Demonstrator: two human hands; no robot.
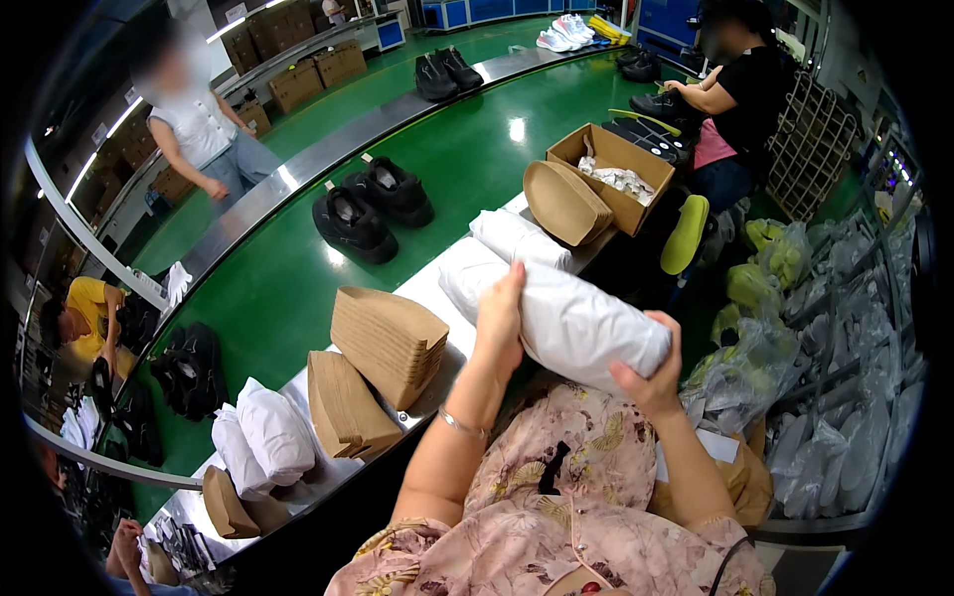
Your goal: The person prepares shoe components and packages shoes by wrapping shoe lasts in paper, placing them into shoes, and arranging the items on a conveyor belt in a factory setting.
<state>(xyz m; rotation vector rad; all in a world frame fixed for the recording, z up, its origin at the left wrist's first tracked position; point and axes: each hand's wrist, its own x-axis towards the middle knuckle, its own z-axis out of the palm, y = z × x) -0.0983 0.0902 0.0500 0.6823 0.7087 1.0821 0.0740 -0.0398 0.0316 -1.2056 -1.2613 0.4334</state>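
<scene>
A long white paper-wrapped bundle (591, 323) is held tilted in front of my chest, over the near edge of the bench. My left hand (500, 320) is closed on its left part, thumb on top. At its right end my right hand (651, 375) grips it between thumb and fingers. White wrapping also shows left of my left hand; whether it belongs to the same bundle I cannot tell. Just beyond lies another white bundle (519, 239) on the white bench top (459, 336). What is inside the wrapping is hidden.
Brown paper inserts (390, 338) stand stacked left, near more white bundles (273, 432). Ahead, black shoes (363, 214) rest on a green conveyor (477, 149). An open carton (636, 194) is at right, below a co-worker (740, 99). Bagged soles (795, 397) fill a right-hand rack.
</scene>
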